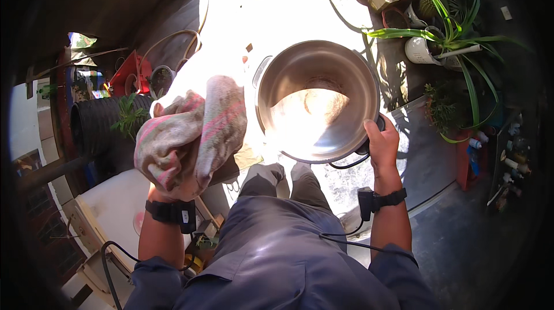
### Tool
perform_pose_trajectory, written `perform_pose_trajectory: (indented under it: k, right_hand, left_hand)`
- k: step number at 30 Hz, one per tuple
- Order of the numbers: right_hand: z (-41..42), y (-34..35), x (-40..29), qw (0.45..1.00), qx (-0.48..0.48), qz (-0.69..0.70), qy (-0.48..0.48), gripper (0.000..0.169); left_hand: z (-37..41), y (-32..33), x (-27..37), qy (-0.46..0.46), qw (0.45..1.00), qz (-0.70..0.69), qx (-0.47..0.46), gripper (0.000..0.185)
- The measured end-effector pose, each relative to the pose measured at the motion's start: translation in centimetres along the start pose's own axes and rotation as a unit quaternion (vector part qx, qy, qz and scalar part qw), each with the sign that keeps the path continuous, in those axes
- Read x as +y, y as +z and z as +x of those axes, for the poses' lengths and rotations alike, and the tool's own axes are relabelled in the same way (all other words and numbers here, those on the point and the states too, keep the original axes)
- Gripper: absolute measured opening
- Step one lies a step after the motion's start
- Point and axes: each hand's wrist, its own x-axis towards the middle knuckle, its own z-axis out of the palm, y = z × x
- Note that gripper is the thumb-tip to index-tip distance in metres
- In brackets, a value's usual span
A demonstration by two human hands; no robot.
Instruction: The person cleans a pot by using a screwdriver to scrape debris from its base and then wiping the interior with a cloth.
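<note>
A wide stainless steel pot [290,76] hangs in front of me, its open mouth turned up towards me. Brownish stains mark its inner bottom, and strong sunlight covers part of it. My right hand [385,143] grips the dark side handle at the pot's lower right, thumb by the rim. The opposite loop handle [261,72] is free. To the left of the pot, a worn towel [223,119] with pink stripes is bunched over my left hand [184,191]. Cloth hides those fingers; the hand appears to hold the towel, apart from the pot.
Potted plants, including a long-leaved one [450,39], line the right side. A black corrugated pipe [110,115], a red container [132,74] and a white board-like surface [117,206] are at left. Cables run from both wrist straps.
</note>
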Motion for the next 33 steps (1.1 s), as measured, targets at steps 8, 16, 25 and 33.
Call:
perform_pose_trajectory:
  k: [8,16,25,33]
  right_hand:
    - [8.4,2.1,-4.7,0.998,-0.003,0.050,-0.032,0.031]
    - [19.7,9.9,-13.9,0.999,0.022,0.008,-0.049,0.028]
    - [35.3,18.6,-26.9,0.997,-0.021,0.060,-0.039,0.026]
    - [54.0,27.5,-34.3,0.998,-0.051,0.033,-0.024,0.028]
  left_hand:
    - [2.4,-10.6,1.7,0.080,0.817,0.514,0.250,0.054]
    - [18.3,-14.1,4.1,0.112,0.876,0.404,0.237,0.045]
    - [36.5,-17.2,11.6,0.158,0.807,0.546,0.161,0.036]
    - [54.0,-23.4,13.3,0.065,0.958,0.223,0.170,0.032]
